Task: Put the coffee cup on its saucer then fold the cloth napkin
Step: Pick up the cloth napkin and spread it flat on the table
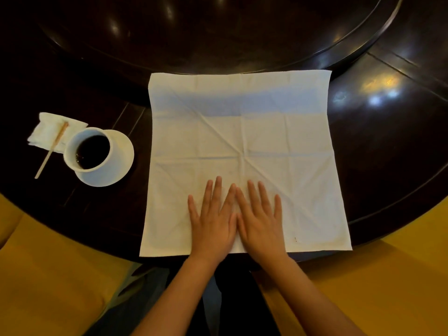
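Two hands flat on cloth napkin (242,141), side by side near its front edge, index fingers touching. Left hand (213,219) palm down, fingers straight and slightly fanned, thumb tucked against the right hand. Right hand (260,220) likewise palm down, fingers straight, little finger splayed outward. Nothing gripped or pinched by either; both simply pressing on the fabric.

Napkin white, square, spread fully open and unfolded on dark round table (388,141); old crease lines crossing through its middle, straight and diagonal. Front edge lying at the table's rim, far edge reaching the raised inner turntable (218,32). Small reddish speck near the front right corner.

Coffee cup (91,149) white, upright, holding dark coffee, standing on white saucer (121,163), well to the left of the napkin and apart from it. Cup set off-centre, toward the saucer's left side. Handle not visible.

Just left of the cup, crumpled paper tissue (48,129) with wooden stir stick (52,150) laid slantwise across it, near end resting on the table.

Yellow seat cushions (48,275) at both sides below the table edge; dark trousers between the forearms.
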Available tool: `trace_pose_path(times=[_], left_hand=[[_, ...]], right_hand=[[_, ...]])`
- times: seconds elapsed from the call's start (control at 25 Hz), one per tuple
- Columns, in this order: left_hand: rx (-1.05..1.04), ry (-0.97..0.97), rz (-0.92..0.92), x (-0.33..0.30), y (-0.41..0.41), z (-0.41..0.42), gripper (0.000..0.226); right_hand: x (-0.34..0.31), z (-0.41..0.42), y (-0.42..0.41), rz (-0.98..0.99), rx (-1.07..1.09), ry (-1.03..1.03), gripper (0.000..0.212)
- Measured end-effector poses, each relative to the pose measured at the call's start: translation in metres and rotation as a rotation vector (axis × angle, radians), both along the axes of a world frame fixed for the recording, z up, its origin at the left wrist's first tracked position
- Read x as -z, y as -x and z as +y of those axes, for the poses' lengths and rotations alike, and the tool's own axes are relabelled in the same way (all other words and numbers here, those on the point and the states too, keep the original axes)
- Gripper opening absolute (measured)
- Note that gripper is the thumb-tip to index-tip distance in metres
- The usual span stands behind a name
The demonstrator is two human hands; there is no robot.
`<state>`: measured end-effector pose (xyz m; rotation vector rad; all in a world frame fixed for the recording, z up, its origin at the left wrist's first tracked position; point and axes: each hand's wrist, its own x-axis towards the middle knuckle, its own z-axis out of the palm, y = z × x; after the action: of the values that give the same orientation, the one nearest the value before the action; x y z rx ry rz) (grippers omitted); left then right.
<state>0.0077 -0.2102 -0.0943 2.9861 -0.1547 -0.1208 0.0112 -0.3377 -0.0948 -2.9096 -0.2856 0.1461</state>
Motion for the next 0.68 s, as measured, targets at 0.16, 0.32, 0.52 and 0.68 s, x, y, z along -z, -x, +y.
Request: trace_pose_path(times=[0.16,0.32,0.52,0.68], left_hand=[[-0.087,-0.037,0.039,0.014,-0.003,0.03,0.067],[-0.215,-0.015,0.073,0.012,-0.004,0.079,0.068],[-0.315,0.075,-0.025,-0.009,-0.031,0.069,0.067],[-0.097,0.053,-0.118,-0.02,-0.108,0.018,0.06]], right_hand=[[0.008,-0.034,-0.003,0.004,-0.07,0.059,0.058],[0.007,-0.109,-0.013,0.04,0.197,0.108,0.068],[-0.009,-0.098,-0.042,-0.047,0.324,0.082,0.064],[-0.008,-0.023,-0.101,-0.119,-0.001,0.027,0.056]])
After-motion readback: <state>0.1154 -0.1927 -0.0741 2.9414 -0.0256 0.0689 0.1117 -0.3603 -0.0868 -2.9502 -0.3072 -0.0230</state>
